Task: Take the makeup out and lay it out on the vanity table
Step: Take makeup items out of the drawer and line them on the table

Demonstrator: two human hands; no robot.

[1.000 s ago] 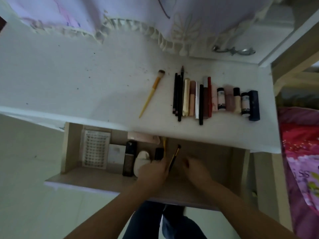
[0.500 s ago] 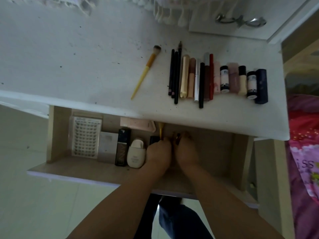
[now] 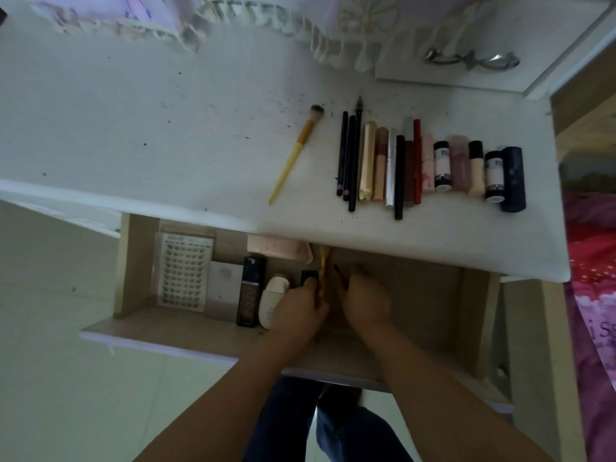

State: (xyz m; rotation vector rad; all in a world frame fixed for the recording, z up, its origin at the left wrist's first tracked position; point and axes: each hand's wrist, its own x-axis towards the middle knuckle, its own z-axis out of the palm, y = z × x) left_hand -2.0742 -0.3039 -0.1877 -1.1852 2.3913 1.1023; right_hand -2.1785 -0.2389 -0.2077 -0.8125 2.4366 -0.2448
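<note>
In the open drawer [image 3: 430, 295] a yellow brush [image 3: 323, 271] was gripped by the curled left hand [image 3: 301, 310] – the right hand [image 3: 365, 303], at its 3 o'clock, was curled too, its hold unclear.

drawer's [image 3: 416, 295] right half free, bottles [image 3: 263, 298] crowding left

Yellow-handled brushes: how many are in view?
2. One brush lies on the vanity top, left of the makeup row; a second brush stands in the drawer, gripped by the left hand. More may be hidden.
</note>
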